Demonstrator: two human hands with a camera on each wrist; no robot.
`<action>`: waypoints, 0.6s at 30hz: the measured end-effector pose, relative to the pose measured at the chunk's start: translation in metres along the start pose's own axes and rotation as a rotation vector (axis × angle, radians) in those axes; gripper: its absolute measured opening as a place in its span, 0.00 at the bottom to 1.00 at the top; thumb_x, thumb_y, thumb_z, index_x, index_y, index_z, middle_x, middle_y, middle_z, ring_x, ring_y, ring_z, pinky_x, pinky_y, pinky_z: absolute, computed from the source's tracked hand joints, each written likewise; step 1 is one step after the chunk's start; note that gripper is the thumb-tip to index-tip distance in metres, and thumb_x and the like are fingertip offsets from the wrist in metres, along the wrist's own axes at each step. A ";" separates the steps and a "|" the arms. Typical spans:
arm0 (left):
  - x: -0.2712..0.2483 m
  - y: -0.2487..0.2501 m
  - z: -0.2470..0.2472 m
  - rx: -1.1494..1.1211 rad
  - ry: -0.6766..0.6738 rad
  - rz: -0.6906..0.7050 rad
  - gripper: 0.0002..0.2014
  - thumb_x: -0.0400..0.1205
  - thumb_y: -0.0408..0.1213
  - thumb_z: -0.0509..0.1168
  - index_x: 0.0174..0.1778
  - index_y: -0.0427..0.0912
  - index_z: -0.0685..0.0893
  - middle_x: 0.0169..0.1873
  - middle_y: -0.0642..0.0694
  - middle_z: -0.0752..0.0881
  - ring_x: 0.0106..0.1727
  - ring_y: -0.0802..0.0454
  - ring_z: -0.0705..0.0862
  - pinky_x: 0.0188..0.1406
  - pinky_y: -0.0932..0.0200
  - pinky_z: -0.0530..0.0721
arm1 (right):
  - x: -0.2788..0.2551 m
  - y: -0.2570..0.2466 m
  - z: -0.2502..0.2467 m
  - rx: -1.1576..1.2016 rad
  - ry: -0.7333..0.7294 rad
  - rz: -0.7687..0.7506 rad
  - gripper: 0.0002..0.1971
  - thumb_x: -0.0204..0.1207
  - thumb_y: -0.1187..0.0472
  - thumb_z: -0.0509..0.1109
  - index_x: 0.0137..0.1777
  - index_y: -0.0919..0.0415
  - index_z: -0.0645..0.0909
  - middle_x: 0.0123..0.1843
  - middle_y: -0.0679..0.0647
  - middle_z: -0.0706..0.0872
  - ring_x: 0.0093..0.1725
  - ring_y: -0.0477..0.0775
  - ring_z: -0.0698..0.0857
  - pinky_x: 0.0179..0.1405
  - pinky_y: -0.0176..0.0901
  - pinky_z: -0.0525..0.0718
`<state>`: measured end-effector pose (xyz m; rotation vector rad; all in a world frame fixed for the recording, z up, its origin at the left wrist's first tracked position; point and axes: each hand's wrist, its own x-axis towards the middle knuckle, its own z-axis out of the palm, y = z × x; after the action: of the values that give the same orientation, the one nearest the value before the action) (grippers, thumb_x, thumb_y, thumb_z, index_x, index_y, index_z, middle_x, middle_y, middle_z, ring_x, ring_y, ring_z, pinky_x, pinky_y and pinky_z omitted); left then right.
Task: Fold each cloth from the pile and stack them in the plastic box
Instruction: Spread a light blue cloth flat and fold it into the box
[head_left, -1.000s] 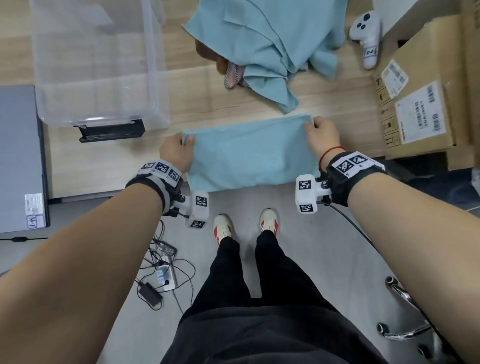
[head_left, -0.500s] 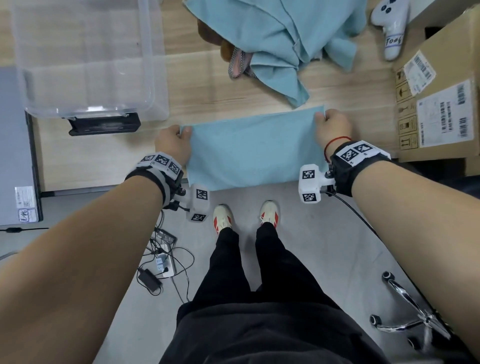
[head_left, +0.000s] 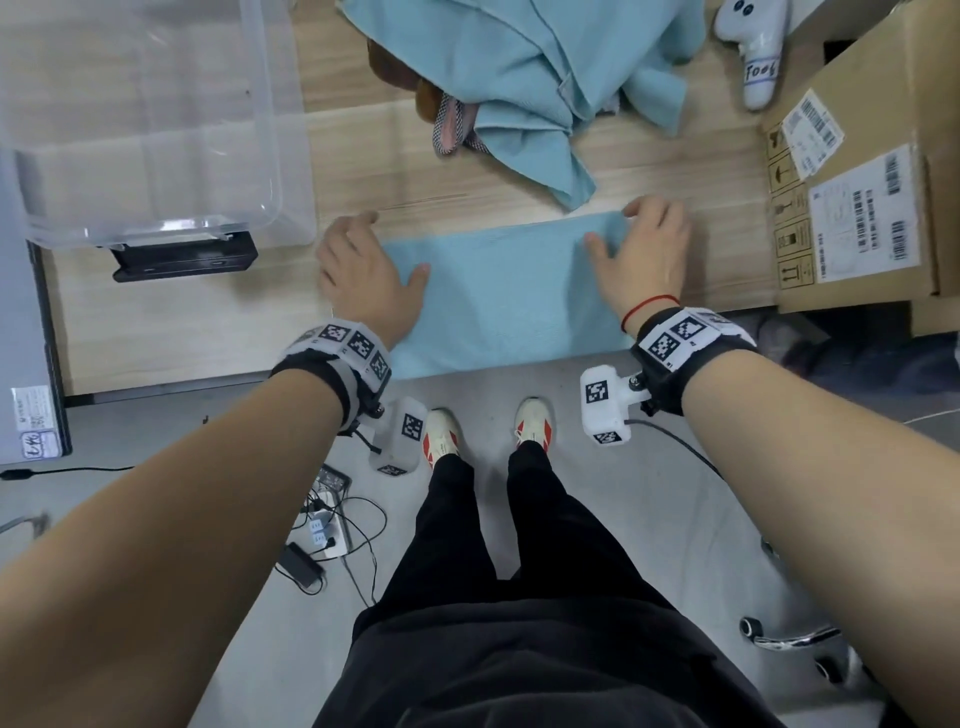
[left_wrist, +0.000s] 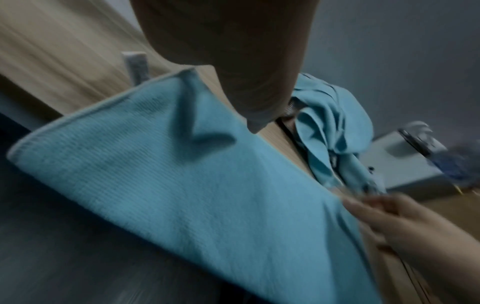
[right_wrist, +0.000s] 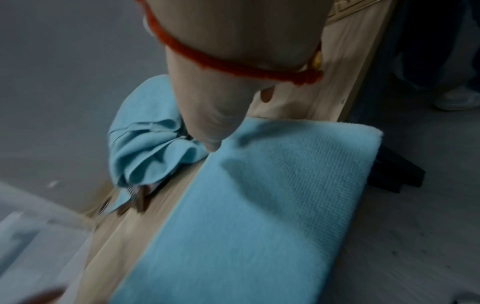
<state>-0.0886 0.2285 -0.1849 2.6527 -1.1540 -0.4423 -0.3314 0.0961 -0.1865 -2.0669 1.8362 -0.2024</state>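
Lying flat at the table (head_left: 218, 332) edge, the folded blue cloth (head_left: 509, 296) has left hand (head_left: 363, 275) and right hand (head_left: 644, 254) spread flat upon its ends.

Both arms reach forward and down, forearms bare, marker bands strapped on both wrists. Left hand (head_left: 363, 270) lies palm down, fingers straight and loosely spread, thumb (head_left: 418, 275) angled inward toward the right. Right hand (head_left: 641, 254) also palm down, fingers extended, thumb (head_left: 597, 247) pointing toward the left hand. Red string sits round the right wrist. Hands well apart, roughly level. Legs and shoes show below.
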 end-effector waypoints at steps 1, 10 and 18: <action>-0.004 0.007 0.000 0.001 -0.045 0.084 0.34 0.74 0.54 0.68 0.75 0.48 0.67 0.75 0.40 0.65 0.76 0.38 0.64 0.72 0.40 0.64 | -0.005 -0.005 0.001 -0.032 -0.017 -0.093 0.23 0.72 0.46 0.70 0.61 0.60 0.75 0.61 0.61 0.76 0.59 0.63 0.75 0.58 0.52 0.73; -0.016 0.017 0.034 0.204 -0.518 0.506 0.45 0.78 0.67 0.58 0.85 0.57 0.42 0.84 0.48 0.35 0.85 0.44 0.37 0.80 0.34 0.45 | -0.018 0.013 0.008 -0.045 -0.244 -0.151 0.27 0.71 0.50 0.76 0.69 0.50 0.76 0.69 0.56 0.73 0.66 0.61 0.72 0.65 0.53 0.74; -0.008 0.050 0.045 0.315 -0.535 0.487 0.57 0.70 0.75 0.61 0.82 0.58 0.31 0.81 0.46 0.27 0.83 0.40 0.31 0.78 0.30 0.40 | -0.006 0.042 -0.019 0.122 -0.279 0.313 0.33 0.64 0.46 0.81 0.64 0.63 0.74 0.54 0.54 0.82 0.52 0.57 0.81 0.52 0.49 0.81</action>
<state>-0.1438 0.1978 -0.2101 2.4158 -2.1130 -0.9711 -0.3776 0.0946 -0.1834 -1.6078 1.8872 0.0538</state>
